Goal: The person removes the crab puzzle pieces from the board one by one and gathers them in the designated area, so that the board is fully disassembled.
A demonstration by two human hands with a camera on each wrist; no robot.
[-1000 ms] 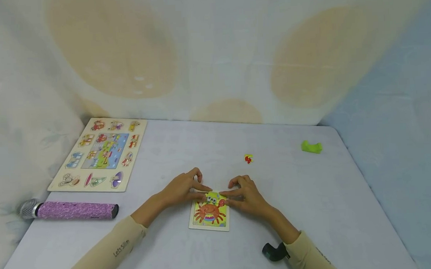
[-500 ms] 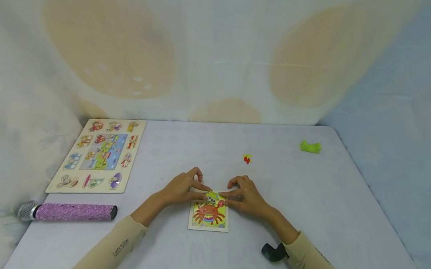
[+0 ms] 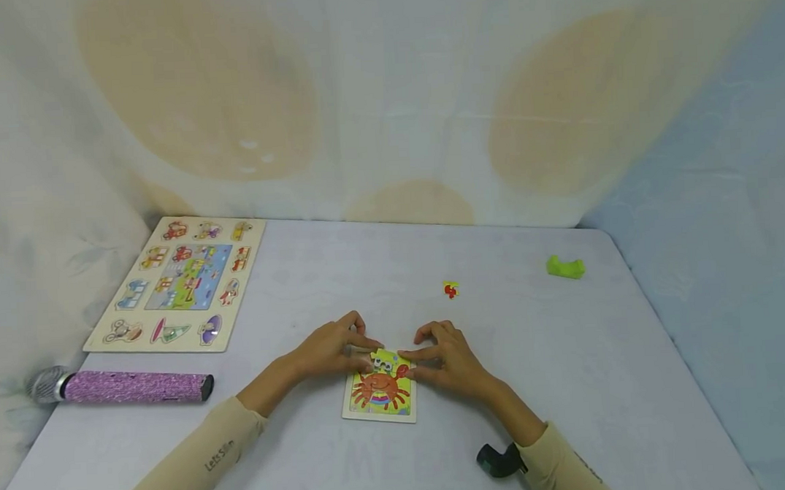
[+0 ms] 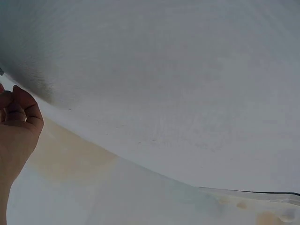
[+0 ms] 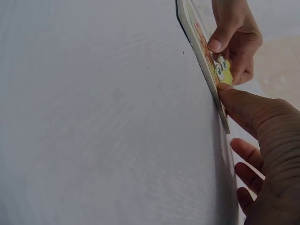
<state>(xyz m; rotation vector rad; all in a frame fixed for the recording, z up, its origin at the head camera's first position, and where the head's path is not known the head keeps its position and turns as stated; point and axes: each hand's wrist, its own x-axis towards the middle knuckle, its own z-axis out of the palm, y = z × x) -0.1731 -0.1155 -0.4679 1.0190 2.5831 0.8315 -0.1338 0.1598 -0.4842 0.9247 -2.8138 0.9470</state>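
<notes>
A small crab puzzle in a pale frame lies on the table before me. A yellow puzzle piece with eyes stands tilted up at its far edge. My right hand pinches this piece at its right side, the thumb showing in the right wrist view. My left hand holds the far left corner of the puzzle, thumb over its face and forefinger at the far edge; the exact contact is hard to see. In the left wrist view, only part of my left hand shows, with curled fingers.
A loose red and yellow puzzle piece lies beyond my right hand. At the left are a large picture board and a purple microphone. A green block sits far right, a black curved object by my right sleeve.
My left hand has shifted slightly left, and its thumb has drawn back from the piece with eyes. My right hand stays at the puzzle's far right corner.
</notes>
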